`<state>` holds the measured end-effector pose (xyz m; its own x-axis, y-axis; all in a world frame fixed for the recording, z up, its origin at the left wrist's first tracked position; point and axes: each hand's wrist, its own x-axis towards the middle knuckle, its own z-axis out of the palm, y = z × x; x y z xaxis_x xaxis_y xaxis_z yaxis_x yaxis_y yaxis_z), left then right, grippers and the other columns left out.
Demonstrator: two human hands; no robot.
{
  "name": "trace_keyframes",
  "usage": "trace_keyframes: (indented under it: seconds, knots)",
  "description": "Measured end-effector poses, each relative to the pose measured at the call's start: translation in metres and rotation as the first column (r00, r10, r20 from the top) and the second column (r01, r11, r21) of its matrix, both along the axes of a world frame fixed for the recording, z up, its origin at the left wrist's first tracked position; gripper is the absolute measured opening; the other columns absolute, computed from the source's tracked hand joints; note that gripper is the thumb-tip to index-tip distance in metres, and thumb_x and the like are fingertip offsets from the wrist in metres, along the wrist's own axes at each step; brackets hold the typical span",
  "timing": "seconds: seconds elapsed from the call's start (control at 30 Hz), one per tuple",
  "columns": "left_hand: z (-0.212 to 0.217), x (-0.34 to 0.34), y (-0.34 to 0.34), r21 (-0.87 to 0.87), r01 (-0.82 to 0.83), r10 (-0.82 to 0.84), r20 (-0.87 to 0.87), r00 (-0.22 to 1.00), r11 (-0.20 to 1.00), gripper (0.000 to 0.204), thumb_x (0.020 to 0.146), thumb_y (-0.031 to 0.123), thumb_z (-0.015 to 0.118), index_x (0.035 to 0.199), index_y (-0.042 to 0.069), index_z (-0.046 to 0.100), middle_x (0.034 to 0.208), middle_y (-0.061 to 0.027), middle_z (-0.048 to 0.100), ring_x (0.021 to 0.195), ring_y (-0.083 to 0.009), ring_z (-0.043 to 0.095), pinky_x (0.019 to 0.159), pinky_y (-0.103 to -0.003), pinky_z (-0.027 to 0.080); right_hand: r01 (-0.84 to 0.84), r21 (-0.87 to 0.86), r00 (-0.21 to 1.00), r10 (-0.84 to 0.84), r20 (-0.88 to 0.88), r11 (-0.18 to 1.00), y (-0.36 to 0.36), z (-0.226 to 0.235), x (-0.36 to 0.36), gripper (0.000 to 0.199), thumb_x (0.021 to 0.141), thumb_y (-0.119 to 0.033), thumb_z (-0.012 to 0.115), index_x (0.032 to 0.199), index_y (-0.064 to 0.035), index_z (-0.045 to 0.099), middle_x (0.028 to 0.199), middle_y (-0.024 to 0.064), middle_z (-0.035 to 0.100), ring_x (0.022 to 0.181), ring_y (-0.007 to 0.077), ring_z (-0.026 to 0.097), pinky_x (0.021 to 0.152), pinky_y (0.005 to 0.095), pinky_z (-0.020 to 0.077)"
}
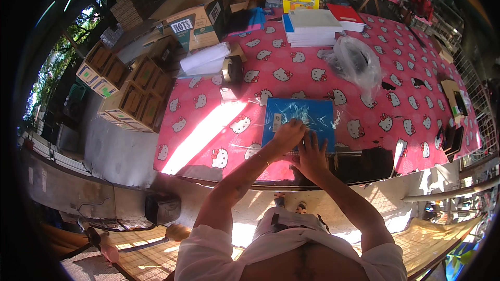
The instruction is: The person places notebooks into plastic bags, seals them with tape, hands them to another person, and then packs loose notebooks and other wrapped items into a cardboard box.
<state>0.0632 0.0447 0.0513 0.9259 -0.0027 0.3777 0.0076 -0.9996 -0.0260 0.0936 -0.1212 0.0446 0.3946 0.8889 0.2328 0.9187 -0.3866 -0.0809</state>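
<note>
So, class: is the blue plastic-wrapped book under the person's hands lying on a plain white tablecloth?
No: the blue book lies on a pink tablecloth printed with white cartoon cats, with both hands resting on its near edge.

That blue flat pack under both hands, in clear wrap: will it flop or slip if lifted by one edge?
The blue pack lies flat with straight edges, so probably stiff. Its clear wrap glints and wrinkles, so likely slippery. Both the left hand and right hand rest on its near edge.

Under our left hand (288, 134) and right hand (311, 153), the near edge of the plastic-wrapped blue rectangular book (299, 114) is hidden; our fingertips' grip is unclear.
</note>
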Motion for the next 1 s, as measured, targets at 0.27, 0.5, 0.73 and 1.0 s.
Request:
trace_keyframes:
  seconds: [0.27,0.5,0.73,1.0]
  knots:
    - [0.013,-0.006,-0.002,0.009,0.098,-0.094,-0.207,0.974,0.995,0.025,0.080,0.013,0.065,0.104,0.007,0.068,0.090,-0.0043,0.060,0.087,-0.0220,0.063,0.072,-0.032,0.057,0.000,-0.130,0.995,0.013,0.098,0.991,0.008,0.000,0.010,0.093,0.068,-0.051,0.078,0.137,0.0035,0.046,0.144,0.0241,0.042,0.135,0.0439,0.040,0.093,0.0733,0.0408]
    - [0.011,-0.005,0.000,-0.310,-0.031,-0.047,-0.240,0.970,0.950,0.028,0.079,0.006,0.062,0.106,0.005,0.068,0.099,-0.0097,0.064,0.091,-0.0252,0.066,0.075,-0.039,0.057,-0.062,-0.053,0.979,0.050,-0.199,0.997,0.004,0.034,0.037,0.092,0.069,-0.051,0.079,0.137,0.0013,0.046,0.142,0.0234,0.043,0.123,0.0429,0.052,0.092,0.0601,0.0482]
    - [-0.015,-0.008,-0.027,0.084,-0.106,0.114,-0.101,0.988,0.991,0.031,0.076,0.006,0.060,0.104,-0.008,0.063,0.097,-0.0203,0.064,0.089,-0.0328,0.066,0.074,-0.035,0.059,-0.099,0.028,0.951,0.103,-0.293,0.995,-0.004,0.055,0.045,0.091,0.062,-0.037,0.089,0.133,-0.0023,0.044,0.132,0.0179,0.047,0.106,0.0347,0.061,0.088,0.0484,0.0510]
    - [0.008,-0.062,-0.006,-0.413,-0.229,0.272,0.048,0.961,0.881,0.026,0.089,0.011,0.056,0.111,-0.001,0.063,0.119,-0.0228,0.061,0.109,-0.0384,0.063,0.086,-0.045,0.057,-0.096,-0.132,0.984,0.074,-0.161,0.987,0.001,0.021,0.059,0.081,0.059,-0.033,0.090,0.124,-0.0004,0.054,0.121,0.0104,0.054,0.115,0.0298,0.055,0.096,0.0446,0.0455]
